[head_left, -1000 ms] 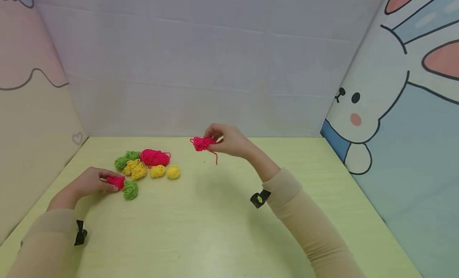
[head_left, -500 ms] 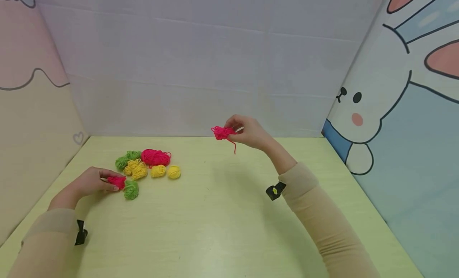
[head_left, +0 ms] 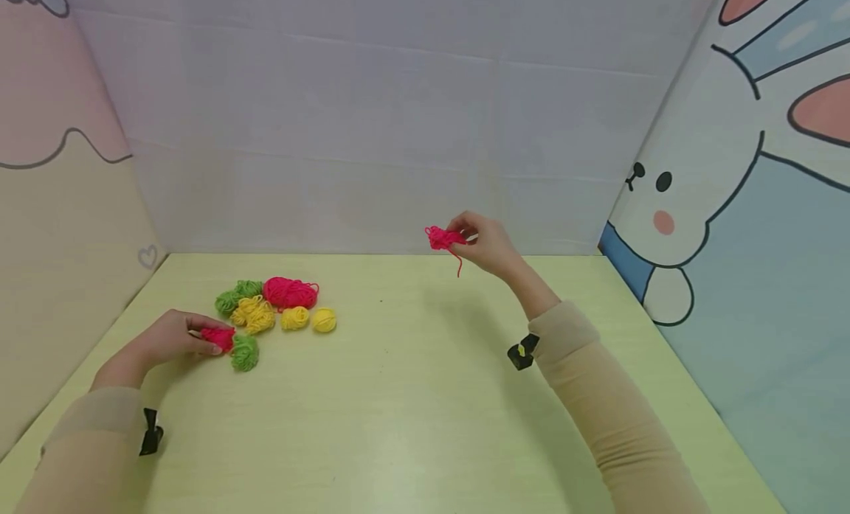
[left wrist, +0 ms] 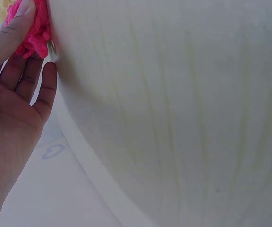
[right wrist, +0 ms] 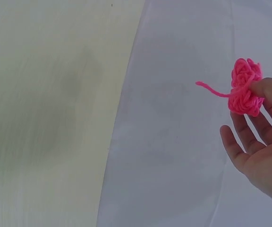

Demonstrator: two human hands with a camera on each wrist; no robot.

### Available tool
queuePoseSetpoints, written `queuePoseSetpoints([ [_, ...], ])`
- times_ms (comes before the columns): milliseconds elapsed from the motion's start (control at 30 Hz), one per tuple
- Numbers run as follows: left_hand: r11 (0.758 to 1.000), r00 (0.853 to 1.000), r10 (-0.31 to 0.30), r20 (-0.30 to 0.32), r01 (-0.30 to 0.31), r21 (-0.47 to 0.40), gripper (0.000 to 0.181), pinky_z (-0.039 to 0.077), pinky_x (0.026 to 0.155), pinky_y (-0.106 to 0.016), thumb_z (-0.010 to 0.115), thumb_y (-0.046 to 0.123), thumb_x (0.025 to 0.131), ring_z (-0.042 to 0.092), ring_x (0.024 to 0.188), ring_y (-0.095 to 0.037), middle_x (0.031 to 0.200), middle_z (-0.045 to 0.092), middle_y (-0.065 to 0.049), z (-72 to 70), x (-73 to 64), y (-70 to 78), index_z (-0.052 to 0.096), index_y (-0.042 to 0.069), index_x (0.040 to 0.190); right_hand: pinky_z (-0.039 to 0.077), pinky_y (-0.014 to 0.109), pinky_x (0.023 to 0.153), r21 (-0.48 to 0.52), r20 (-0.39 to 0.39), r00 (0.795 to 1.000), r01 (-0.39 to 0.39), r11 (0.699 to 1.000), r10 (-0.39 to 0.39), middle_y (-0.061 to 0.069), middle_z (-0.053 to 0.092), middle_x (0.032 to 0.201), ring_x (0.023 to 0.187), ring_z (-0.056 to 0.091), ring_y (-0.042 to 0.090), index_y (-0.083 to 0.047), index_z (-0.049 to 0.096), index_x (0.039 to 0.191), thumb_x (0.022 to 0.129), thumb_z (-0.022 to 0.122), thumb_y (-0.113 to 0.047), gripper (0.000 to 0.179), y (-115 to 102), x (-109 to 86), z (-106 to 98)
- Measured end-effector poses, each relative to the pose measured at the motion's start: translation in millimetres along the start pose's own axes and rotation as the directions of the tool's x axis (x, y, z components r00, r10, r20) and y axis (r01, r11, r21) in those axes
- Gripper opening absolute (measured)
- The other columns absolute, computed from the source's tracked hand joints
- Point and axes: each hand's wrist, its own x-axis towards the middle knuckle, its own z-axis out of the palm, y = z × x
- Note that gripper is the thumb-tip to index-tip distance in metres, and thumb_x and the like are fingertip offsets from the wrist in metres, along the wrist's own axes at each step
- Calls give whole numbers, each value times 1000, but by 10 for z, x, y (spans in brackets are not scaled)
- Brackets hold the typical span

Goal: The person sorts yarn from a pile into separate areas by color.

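Observation:
My right hand (head_left: 488, 246) pinches a small pink ball of yarn (head_left: 443, 238) in the air above the table's back edge. A loose tail of yarn hangs below it; the right wrist view shows the same pink bundle (right wrist: 244, 87) between thumb and fingers. At the left, my left hand (head_left: 167, 338) grips another pink yarn ball (head_left: 218, 339) low at the table. That ball touches a green yarn ball (head_left: 245, 352). In the left wrist view the thumb lies over the pink yarn (left wrist: 34, 33), and a bit of yellow yarn shows behind it.
Behind the left hand sit a large pink skein (head_left: 291, 293), green yarn balls (head_left: 229, 301), a loose yellow bundle (head_left: 253, 314) and two small yellow balls (head_left: 295, 318). A pale cloth wall (head_left: 398, 130) stands along the back of the light wooden table (head_left: 372, 440).
My right hand has moved to the right and a little upward, carrying the pink yarn ball. The left hand stays where it was, still holding its pink ball.

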Motion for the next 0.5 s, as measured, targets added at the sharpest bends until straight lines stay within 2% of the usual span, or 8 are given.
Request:
queuePoseSetpoints([
  [300,1000,1000,8,-5,-8,12,57,42,74,-29,80,43,70,51,95,-23,113,65,-18,6,3,20,70,8,113,54,39,81,-44,-53,996,-77,996,75,13,63,106,94,61,28,-3,61,107,86,67,-7,23,231,-51,-14],
  [500,1000,1000,4,-2,-4,18,56,43,74,-29,80,44,70,52,97,-25,114,64,-19,-5,-2,26,70,9,113,53,40,83,-43,-107,990,-95,995,90,15,64,103,95,62,28,-1,62,103,85,68,-5,20,408,-70,14],
])
